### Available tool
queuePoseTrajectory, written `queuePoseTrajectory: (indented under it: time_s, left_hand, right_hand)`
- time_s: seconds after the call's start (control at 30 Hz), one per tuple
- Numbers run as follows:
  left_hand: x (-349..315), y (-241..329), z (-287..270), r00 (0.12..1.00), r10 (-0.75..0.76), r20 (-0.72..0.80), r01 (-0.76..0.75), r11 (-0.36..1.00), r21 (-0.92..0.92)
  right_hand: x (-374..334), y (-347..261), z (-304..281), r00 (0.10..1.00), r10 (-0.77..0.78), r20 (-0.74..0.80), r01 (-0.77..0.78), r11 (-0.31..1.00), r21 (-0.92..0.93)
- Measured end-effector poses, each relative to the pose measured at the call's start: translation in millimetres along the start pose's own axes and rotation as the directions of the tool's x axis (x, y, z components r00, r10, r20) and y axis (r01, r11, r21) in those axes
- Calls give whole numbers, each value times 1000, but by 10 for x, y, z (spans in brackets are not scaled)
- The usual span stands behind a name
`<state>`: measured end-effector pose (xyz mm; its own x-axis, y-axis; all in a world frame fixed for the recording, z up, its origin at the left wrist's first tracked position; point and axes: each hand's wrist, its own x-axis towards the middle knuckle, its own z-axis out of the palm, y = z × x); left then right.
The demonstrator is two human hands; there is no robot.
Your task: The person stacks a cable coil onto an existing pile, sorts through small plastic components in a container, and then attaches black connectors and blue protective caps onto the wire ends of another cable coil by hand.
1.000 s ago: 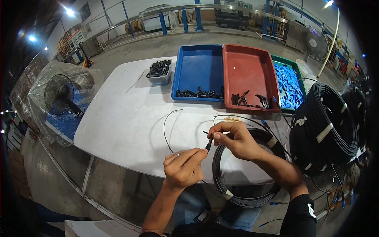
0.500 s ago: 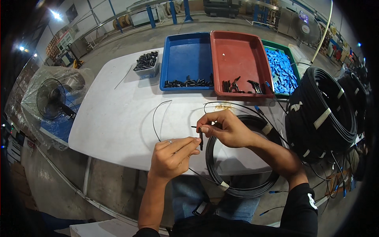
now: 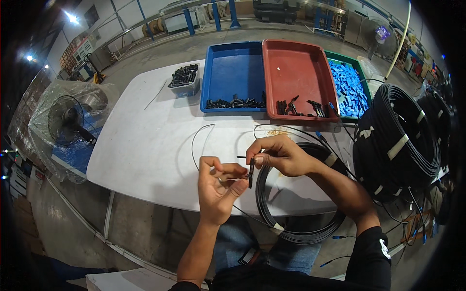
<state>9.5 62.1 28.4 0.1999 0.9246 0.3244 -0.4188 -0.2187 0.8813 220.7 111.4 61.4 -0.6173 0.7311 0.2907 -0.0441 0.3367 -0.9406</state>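
Note:
My right hand (image 3: 280, 156) pinches a slim black cable connector (image 3: 251, 180) by its upper end, holding it upright above the white table. A short black end sticks out left of those fingertips. My left hand (image 3: 217, 189) is turned palm inward, its thumb and a finger closed on the connector's lower part; the exact contact is small and partly hidden. A thin black cable (image 3: 193, 145) loops on the table beyond my left hand. Below my right forearm lies a coil of black cable (image 3: 264, 208), overhanging the table's near edge.
Across the table stand a clear tub of black parts (image 3: 184, 86), a blue tray (image 3: 208, 72) and a red tray (image 3: 296, 58) with black pieces, and a green tray (image 3: 360, 60) of blue pieces. Large black cable coils (image 3: 383, 140) rise at the right. A wrapped fan (image 3: 68, 119) stands left.
My left hand has turned from back-up to palm inward, its fingers spreading near the connector. My right hand keeps its pinch on the connector. The whole view has shifted slightly.

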Motion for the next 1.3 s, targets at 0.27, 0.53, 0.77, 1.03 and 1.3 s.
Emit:
queuePoseTrajectory:
  time_s: [0.27,0.53,0.77,1.03,1.3]
  left_hand:
    - [107,150,63,985,-160,65,152,983,104]
    - [37,44,-65,977,-1,-212,-30,990,-139]
    - [3,-54,-140,914,202,-352,-189,979,72]
    - [-51,-18,-61,869,410,-277,-276,866,418]
    - [-71,-34,-23,887,431,-164,-324,835,444]
  right_hand:
    - [10,42,33,1000,9,0,-9,997,77]
    - [2,-45,69,990,21,-141,-10,997,78]
    - [-53,-168,190,996,55,-67,-52,998,34]
    - [-59,-176,210,995,20,-103,-32,992,-118]
    - [-63,-250,194,994,48,-98,-68,975,-211]
